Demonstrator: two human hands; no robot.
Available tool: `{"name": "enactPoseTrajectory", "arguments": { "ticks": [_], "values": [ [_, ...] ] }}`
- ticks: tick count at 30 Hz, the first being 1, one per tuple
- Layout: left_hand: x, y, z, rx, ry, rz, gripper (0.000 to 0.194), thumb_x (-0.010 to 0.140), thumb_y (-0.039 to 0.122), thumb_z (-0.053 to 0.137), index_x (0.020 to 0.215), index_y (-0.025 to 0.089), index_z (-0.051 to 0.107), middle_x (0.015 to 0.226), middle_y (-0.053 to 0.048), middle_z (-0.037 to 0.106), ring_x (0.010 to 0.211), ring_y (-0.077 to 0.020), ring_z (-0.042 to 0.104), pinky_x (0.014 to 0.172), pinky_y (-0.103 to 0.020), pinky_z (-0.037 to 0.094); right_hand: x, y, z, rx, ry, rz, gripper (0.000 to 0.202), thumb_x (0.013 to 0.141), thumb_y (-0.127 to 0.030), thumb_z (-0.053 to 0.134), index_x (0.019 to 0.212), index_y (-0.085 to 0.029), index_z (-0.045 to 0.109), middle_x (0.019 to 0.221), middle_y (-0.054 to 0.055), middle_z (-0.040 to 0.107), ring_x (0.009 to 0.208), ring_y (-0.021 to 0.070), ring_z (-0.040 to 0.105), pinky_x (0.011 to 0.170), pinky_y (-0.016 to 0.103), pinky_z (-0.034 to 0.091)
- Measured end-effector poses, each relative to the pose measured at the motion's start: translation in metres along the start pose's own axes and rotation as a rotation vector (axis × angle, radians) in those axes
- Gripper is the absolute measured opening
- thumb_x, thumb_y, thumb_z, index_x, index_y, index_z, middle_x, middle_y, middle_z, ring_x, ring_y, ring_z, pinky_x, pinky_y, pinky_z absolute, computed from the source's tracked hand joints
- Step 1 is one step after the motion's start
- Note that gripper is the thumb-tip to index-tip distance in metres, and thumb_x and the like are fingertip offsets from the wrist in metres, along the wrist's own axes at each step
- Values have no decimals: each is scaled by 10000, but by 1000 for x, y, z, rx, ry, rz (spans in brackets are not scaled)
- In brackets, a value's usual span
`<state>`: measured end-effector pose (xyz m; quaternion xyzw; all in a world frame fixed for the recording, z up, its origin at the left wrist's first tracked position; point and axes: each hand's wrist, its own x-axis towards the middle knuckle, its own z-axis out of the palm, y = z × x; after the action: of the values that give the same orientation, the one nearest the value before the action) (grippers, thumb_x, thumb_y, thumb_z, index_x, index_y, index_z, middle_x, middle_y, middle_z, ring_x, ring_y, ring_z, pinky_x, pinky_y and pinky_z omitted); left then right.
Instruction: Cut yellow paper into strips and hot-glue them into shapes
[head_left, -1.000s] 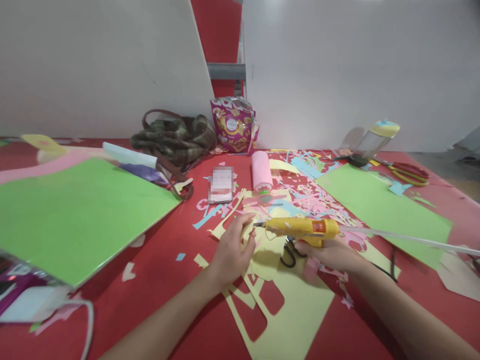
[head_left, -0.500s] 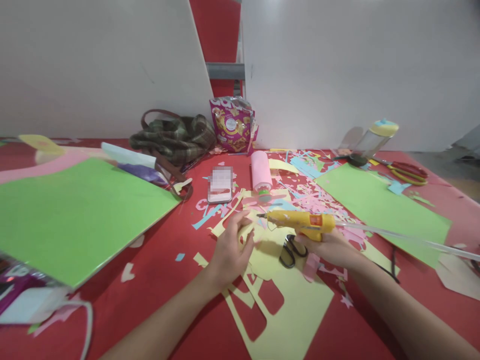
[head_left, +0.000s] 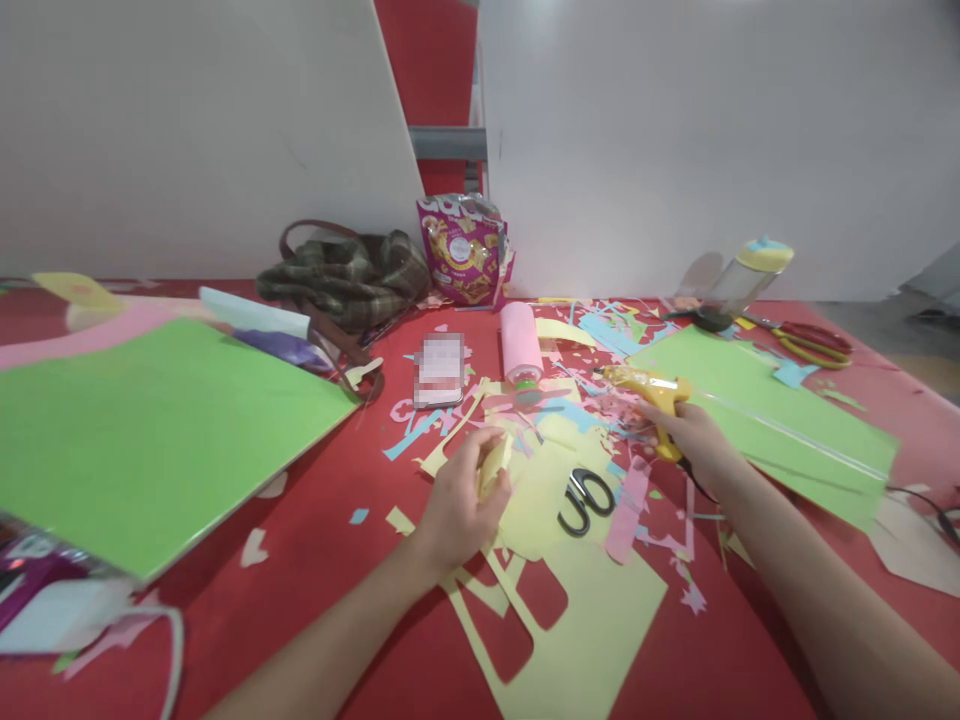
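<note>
My left hand (head_left: 466, 500) pinches a small folded yellow paper piece (head_left: 495, 466) between thumb and fingers. Farther right, my right hand (head_left: 686, 435) grips a yellow glue gun (head_left: 652, 390) by its handle; the nozzle points left and a long clear glue stick (head_left: 787, 435) sticks out of its back. Between the hands, black-handled scissors (head_left: 576, 502) lie on pale yellow paper (head_left: 600, 610) with cut-out openings. Beyond them a pink-wrapped cylinder (head_left: 520, 340) lies among pink and blue scraps.
Large green boards (head_left: 165, 430) lie left and right. A phone (head_left: 439, 370), a purple snack bag (head_left: 465, 250) and a plaid bag (head_left: 352, 275) are farther back. At the right rear are a clear bottle (head_left: 742, 285) and red-and-yellow scissors (head_left: 814, 343).
My right hand has carried the glue gun away from my left hand, to the right and farther back. The scissors are now fully uncovered. My left hand has barely moved.
</note>
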<state>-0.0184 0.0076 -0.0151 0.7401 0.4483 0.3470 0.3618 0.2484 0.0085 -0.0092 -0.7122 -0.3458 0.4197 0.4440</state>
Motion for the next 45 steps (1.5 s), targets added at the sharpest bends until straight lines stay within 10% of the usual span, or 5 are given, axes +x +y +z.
{"name": "enactPoseTrajectory", "arguments": {
  "ticks": [15, 20, 24, 35, 45],
  "values": [
    [2, 0, 2, -55, -22, -30, 244, 818, 229, 287, 985, 162, 452, 875, -57, 560, 800, -145, 549, 695, -292, 451, 5, -3, -20, -1026, 309, -263, 315, 705, -413, 426, 559, -172, 568, 511, 63, 578, 515, 197, 516, 465, 268, 325],
    [2, 5, 1, -26, -6, -14, 239, 816, 232, 301, 962, 166, 478, 873, -58, 584, 803, -151, 555, 689, -293, 459, -14, 1, 9, -1137, 351, -744, 183, 738, -284, 434, 721, -161, 567, 728, 99, 603, 695, 230, 527, 607, 323, 344],
    [1, 8, -1, 38, -9, 21, 227, 801, 214, 331, 958, 176, 490, 879, -57, 598, 781, -151, 565, 671, -278, 464, -32, 9, 43, -1024, 16, -905, 139, 759, -255, 429, 749, -178, 545, 760, 71, 577, 734, 208, 508, 651, 327, 340],
    [1, 9, -2, 67, -103, 151, 258, 756, 104, 365, 915, 181, 552, 969, -61, 594, 931, -163, 525, 811, -307, 419, -43, 11, 69, -631, -127, -787, 133, 771, -172, 403, 652, -182, 461, 684, 40, 511, 656, 160, 478, 625, 294, 385],
    [1, 19, -5, -282, -224, -133, 249, 805, 284, 376, 917, 197, 580, 904, -32, 615, 837, -147, 562, 742, -257, 437, -57, 6, 68, -67, -247, -600, 109, 759, -271, 462, 682, -197, 486, 678, 21, 535, 630, 140, 512, 601, 272, 420]
  ]
}}
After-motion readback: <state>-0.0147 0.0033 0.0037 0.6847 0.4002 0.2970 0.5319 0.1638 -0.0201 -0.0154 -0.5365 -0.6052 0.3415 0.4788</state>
